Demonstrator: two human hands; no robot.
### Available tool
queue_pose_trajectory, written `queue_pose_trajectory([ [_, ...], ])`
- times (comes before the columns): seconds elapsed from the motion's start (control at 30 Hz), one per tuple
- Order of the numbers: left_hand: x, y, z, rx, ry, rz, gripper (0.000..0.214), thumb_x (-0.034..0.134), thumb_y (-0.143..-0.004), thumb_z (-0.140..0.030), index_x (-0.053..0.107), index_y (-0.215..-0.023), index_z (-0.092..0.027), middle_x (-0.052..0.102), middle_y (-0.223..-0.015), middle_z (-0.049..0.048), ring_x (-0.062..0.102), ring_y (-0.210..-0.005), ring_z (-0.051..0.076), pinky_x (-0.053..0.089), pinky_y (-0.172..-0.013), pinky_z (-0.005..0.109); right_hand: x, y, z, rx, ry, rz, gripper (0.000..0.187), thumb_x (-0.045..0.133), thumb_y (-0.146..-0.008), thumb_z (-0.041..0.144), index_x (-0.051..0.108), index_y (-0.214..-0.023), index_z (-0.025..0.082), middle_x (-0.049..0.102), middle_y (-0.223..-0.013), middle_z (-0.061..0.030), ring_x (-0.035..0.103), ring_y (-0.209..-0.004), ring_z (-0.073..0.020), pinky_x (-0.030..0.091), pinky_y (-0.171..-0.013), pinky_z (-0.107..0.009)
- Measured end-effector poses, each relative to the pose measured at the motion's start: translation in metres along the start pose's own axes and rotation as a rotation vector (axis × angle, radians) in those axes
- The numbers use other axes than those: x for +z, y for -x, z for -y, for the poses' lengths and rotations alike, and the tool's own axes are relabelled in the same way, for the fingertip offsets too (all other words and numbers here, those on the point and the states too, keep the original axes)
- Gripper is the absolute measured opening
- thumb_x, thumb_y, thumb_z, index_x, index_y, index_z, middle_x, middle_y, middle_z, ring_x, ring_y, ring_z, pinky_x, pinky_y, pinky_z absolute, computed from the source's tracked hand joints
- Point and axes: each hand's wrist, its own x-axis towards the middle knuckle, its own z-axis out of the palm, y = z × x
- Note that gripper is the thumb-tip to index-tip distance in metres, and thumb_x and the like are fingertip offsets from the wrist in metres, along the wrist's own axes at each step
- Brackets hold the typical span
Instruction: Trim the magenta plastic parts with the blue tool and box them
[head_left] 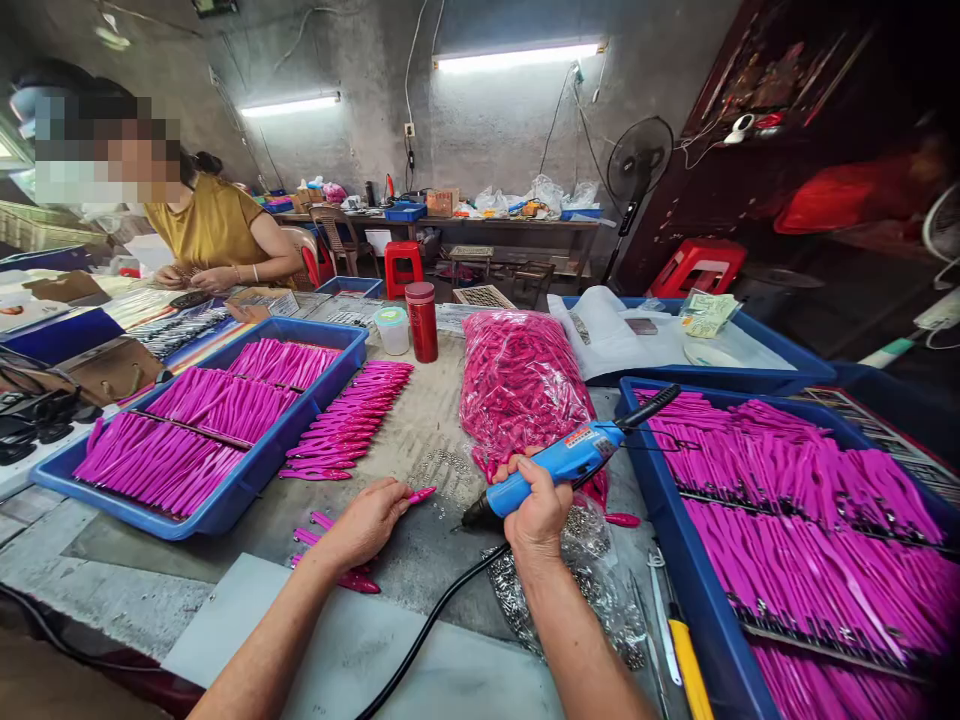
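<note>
Near the middle of the table, my left hand (369,525) is closed around a magenta plastic piece (421,495) whose pointed tip sticks out to the right. My right hand (537,510) grips a blue electric screwdriver (566,458), its black nose pointing down and left, apart from the piece. Small loose metal parts (448,466) lie just beyond both hands. More magenta pieces (360,580) lie under and beside my left wrist. A neat row of similar pieces (341,420) stretches away on the left. Beside my right forearm, a clear bag (525,590) holds small metal screws.
Blue trays of magenta parts stand left (202,505) and right (750,640). A full plastic bag (517,385) of pink pieces sits ahead, near a red flask (421,325). The black cord (442,605) crosses the table. A yellow-handled tool (688,665) lies right; a co-worker (217,230) sits left.
</note>
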Motion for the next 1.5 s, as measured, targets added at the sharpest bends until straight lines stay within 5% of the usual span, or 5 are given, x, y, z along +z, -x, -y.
queue_pose_trajectory([
  [0.37, 0.015, 0.009, 0.002, 0.055, -0.207, -0.081, 0.031, 0.033, -0.095, -0.029, 0.061, -0.086, -0.019, 0.061, -0.088, 0.005, 0.056, -0.083, 0.017, 0.044, -0.077, 0.028, -0.002, -0.001, -0.002, -0.007, 0.002, 0.016, 0.038, 0.069, -0.051, 0.035, 0.046, -0.077, 0.019, 0.05, -0.052, 0.007, 0.05, -0.041, -0.0138, 0.041, -0.045, -0.027],
  [0.6, 0.028, 0.012, -0.004, 0.047, -0.417, -0.032, 0.028, 0.036, -0.094, -0.018, 0.064, -0.087, -0.019, 0.062, -0.088, 0.0058, 0.053, -0.087, 0.019, 0.039, -0.074, 0.03, -0.003, 0.0, -0.001, -0.036, 0.037, 0.04, 0.038, 0.069, -0.052, 0.035, 0.048, -0.079, 0.019, 0.051, -0.05, 0.0059, 0.05, -0.043, -0.0144, 0.041, -0.047, -0.028],
  [1.1, 0.022, 0.01, -0.016, 0.005, -0.323, 0.048, 0.023, 0.042, -0.088, -0.008, 0.063, -0.085, -0.018, 0.062, -0.09, 0.0069, 0.052, -0.09, 0.022, 0.037, -0.071, 0.033, 0.026, 0.017, -0.003, -0.177, 0.177, 0.25, 0.034, 0.069, -0.056, 0.031, 0.05, -0.081, 0.018, 0.054, -0.054, 0.0053, 0.052, -0.045, -0.0146, 0.043, -0.053, -0.03],
  [1.5, 0.033, 0.011, -0.01, -0.023, -0.251, -0.044, 0.022, 0.044, -0.089, -0.011, 0.063, -0.084, -0.019, 0.061, -0.085, 0.0056, 0.05, -0.088, 0.021, 0.035, -0.07, 0.033, 0.046, 0.024, -0.025, -0.21, 0.245, 0.427, 0.033, 0.072, -0.06, 0.03, 0.052, -0.084, 0.017, 0.056, -0.06, 0.0043, 0.054, -0.046, -0.0141, 0.045, -0.05, -0.029],
])
